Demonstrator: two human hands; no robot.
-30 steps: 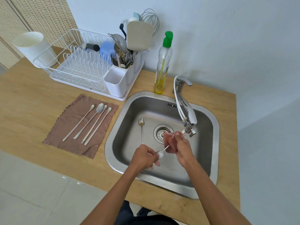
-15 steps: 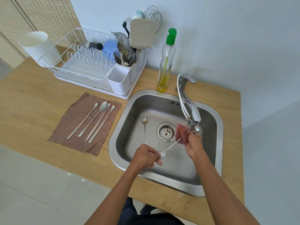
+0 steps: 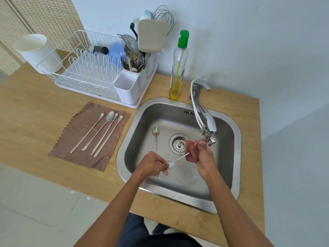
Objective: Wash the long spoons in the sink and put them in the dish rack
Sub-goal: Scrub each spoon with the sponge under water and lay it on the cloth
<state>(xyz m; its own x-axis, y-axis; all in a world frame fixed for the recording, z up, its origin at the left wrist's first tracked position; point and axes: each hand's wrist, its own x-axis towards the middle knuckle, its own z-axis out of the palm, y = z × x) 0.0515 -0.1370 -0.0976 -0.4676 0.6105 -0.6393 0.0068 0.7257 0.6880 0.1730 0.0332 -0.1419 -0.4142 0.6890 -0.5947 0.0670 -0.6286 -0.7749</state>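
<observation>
Steel spoon (image 3: 178, 159) pinched by left fingers (image 3: 163, 172), right fingers (image 3: 200, 147) gripping cloth (image 3: 190, 151); bottle label (image 3: 181, 75) illegible.

The left hand (image 3: 153, 165), right hand (image 3: 204, 161) and forearms (image 3: 119, 207) are bare; clothing (image 3: 142, 234) below is dark navy.

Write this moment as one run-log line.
stage: scrub; left hand: pinches held spoon; right hand: grips pink cloth round its handle; sink: loose spoon lying; mat: four spoons
</observation>
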